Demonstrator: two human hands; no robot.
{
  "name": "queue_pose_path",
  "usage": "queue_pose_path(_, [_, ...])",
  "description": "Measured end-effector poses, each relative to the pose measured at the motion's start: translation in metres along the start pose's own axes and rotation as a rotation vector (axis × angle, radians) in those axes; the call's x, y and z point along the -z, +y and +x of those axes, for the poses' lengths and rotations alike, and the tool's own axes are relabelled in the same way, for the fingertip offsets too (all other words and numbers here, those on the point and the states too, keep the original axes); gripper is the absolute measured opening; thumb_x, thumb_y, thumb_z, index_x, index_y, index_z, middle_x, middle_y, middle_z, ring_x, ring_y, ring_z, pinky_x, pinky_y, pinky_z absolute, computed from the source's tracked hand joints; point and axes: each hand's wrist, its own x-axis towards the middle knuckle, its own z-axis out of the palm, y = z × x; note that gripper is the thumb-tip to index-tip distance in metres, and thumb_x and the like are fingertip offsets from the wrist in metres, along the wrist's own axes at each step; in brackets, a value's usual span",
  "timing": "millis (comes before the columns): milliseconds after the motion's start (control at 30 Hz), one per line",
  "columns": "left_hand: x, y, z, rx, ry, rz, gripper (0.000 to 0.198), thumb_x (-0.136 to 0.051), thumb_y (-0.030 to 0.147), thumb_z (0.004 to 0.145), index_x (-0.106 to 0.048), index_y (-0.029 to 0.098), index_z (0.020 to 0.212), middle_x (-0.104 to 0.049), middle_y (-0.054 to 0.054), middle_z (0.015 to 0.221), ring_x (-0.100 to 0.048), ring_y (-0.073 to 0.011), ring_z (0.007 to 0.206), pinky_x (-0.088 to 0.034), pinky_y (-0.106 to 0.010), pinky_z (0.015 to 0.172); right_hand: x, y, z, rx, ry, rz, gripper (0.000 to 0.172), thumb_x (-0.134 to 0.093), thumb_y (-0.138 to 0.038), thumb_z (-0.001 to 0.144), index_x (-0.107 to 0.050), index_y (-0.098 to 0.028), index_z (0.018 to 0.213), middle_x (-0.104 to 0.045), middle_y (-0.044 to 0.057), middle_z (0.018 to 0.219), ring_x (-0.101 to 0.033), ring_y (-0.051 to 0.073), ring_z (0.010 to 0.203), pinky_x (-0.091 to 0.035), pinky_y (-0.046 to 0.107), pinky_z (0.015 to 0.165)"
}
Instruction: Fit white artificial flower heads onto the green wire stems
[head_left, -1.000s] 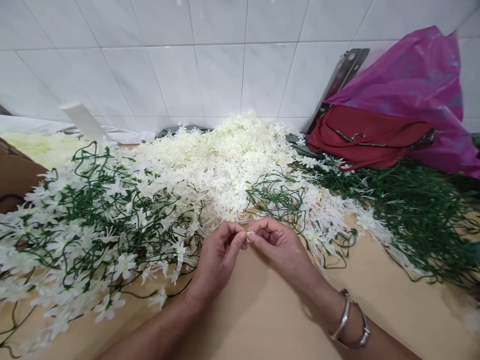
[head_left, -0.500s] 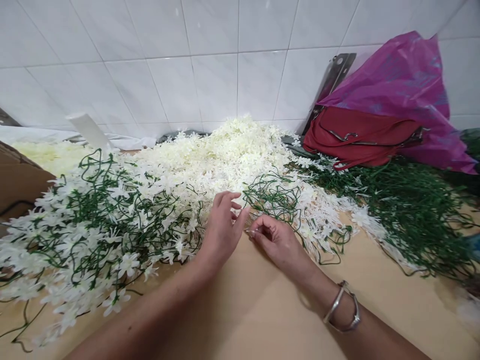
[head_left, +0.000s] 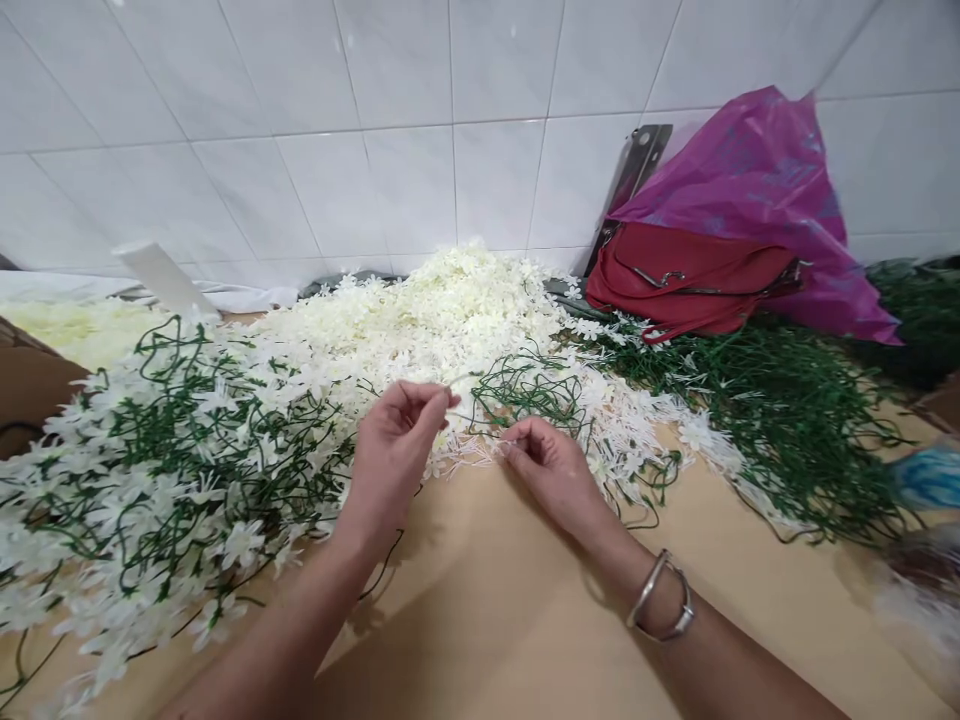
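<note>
My left hand (head_left: 401,440) is closed in a pinch over the front of the flower pile, with a thin green artificial flower stem (head_left: 466,378) at its fingertips. To its right, my right hand (head_left: 551,470) is pinched low over the table, thumb against forefinger. A fine dark strand runs to its fingertips; what they grip is too small to name. Just beyond both hands lies a loose bunch of green stems (head_left: 529,390). Thin white stamen-like pieces (head_left: 469,455) lie between the hands. White artificial flowers on green stems (head_left: 202,460) are heaped left of my left hand.
A mound of cream petals (head_left: 465,300) rests near the tiled wall (head_left: 405,180). At the right are a red handbag (head_left: 690,280), a purple plastic bag (head_left: 772,190) and a big heap of green stems (head_left: 802,430). A cardboard box (head_left: 34,395) stands at the left edge of the table (head_left: 480,620).
My left hand has moved left, away from my right hand, and its spread fingers have closed into a pinch. My right hand stays pinched in nearly the same place. The view has shifted slightly.
</note>
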Motion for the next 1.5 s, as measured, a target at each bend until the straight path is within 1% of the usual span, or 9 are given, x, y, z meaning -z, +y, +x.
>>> queue_pose_path(100, [-0.001,-0.017,-0.03,0.291,-0.106,-0.282,0.028,-0.084,0.038,0.08,-0.068,0.015,0.084,-0.077,-0.006,0.093,-0.074,-0.0155,0.082,-0.058,-0.026,0.075,0.004,-0.003,0.003,-0.011,0.07,0.091,0.017,-0.071,-0.037,0.085,-0.064,-0.021,0.086,-0.062,0.0,0.074,-0.056,0.018,0.071,-0.044,0.03,0.067])
queue_pose_path(233, [-0.004,-0.044,-0.053,0.419,-0.143,-0.387,0.05,-0.09,0.048,0.074,-0.068,0.016,0.107,-0.08,-0.007,0.096,-0.076,-0.0166,0.08,-0.06,-0.03,0.077,0.008,-0.011,0.002,-0.058,-0.01,0.283,0.026,-0.079,-0.044,0.085,-0.065,-0.021,0.09,-0.066,0.0,0.075,-0.061,0.017,0.074,-0.049,0.031,0.075])
queue_pose_path(300, [-0.004,-0.052,-0.056,0.391,-0.16,-0.378,0.059,-0.089,0.051,0.075,-0.067,0.016,0.118,-0.08,-0.007,0.094,-0.076,-0.0171,0.082,-0.06,-0.03,0.08,0.008,-0.015,0.001,-0.075,-0.045,0.372,0.029,-0.082,-0.045,0.082,-0.067,-0.022,0.089,-0.067,0.0,0.079,-0.061,0.016,0.074,-0.05,0.03,0.076])
queue_pose_path(467, [-0.002,-0.056,-0.059,0.274,-0.203,-0.31,0.046,-0.08,0.05,0.086,-0.07,0.016,0.116,-0.079,-0.007,0.094,-0.074,-0.0176,0.087,-0.059,-0.031,0.083,0.008,-0.021,-0.003,-0.094,-0.164,0.465,0.029,-0.087,-0.044,0.079,-0.068,-0.022,0.086,-0.07,0.004,0.109,-0.061,0.013,0.076,-0.053,0.029,0.077])
queue_pose_path(633, [-0.005,-0.054,-0.06,0.248,-0.232,-0.265,0.04,-0.08,0.048,0.086,-0.071,0.017,0.112,-0.077,-0.006,0.094,-0.072,-0.0167,0.085,-0.059,-0.031,0.082,0.001,-0.019,-0.007,-0.103,-0.312,0.473,0.027,-0.083,-0.042,0.085,-0.066,-0.022,0.089,-0.069,-0.001,0.081,-0.063,0.013,0.07,-0.052,0.027,0.07])
queue_pose_path(767, [-0.005,-0.055,-0.06,0.219,-0.244,-0.226,0.036,-0.077,0.051,0.088,-0.071,0.016,0.097,-0.072,-0.004,0.087,-0.066,-0.0131,0.072,-0.057,-0.027,0.071,-0.003,-0.022,-0.009,-0.088,-0.405,0.433,0.028,-0.081,-0.044,0.087,-0.064,-0.021,0.089,-0.07,0.0,0.076,-0.067,0.015,0.072,-0.053,0.029,0.071])
queue_pose_path(1000, [0.0,-0.053,-0.057,0.225,-0.166,-0.167,0.037,-0.071,0.052,0.092,-0.072,0.017,0.103,-0.063,0.001,0.074,-0.048,-0.0071,0.054,-0.042,-0.02,0.052,0.007,-0.029,-0.005,-0.083,-0.234,0.348,0.028,-0.085,-0.044,0.082,-0.069,-0.021,0.087,-0.076,0.004,0.095,-0.068,0.015,0.078,-0.054,0.03,0.078])
queue_pose_path(1233, [0.004,-0.047,-0.056,0.213,-0.064,-0.106,0.035,-0.075,0.05,0.087,-0.072,0.017,0.096,-0.073,-0.002,0.077,-0.063,-0.0124,0.065,-0.054,-0.023,0.063,0.006,-0.029,-0.008,-0.094,-0.273,0.259,0.026,-0.082,-0.044,0.082,-0.073,-0.021,0.092,-0.072,0.001,0.079,-0.064,0.016,0.073,-0.051,0.03,0.072])
queue_pose_path(1500, [0.004,-0.047,-0.058,0.151,-0.112,-0.065,0.028,-0.072,0.045,0.091,-0.072,0.017,0.089,-0.069,-0.001,0.076,-0.063,-0.0126,0.069,-0.053,-0.023,0.067,0.0,-0.035,-0.01,-0.132,-0.294,0.276,0.029,-0.086,-0.043,0.075,-0.071,-0.02,0.084,-0.066,-0.001,0.073,-0.057,0.013,0.068,-0.046,0.027,0.065])
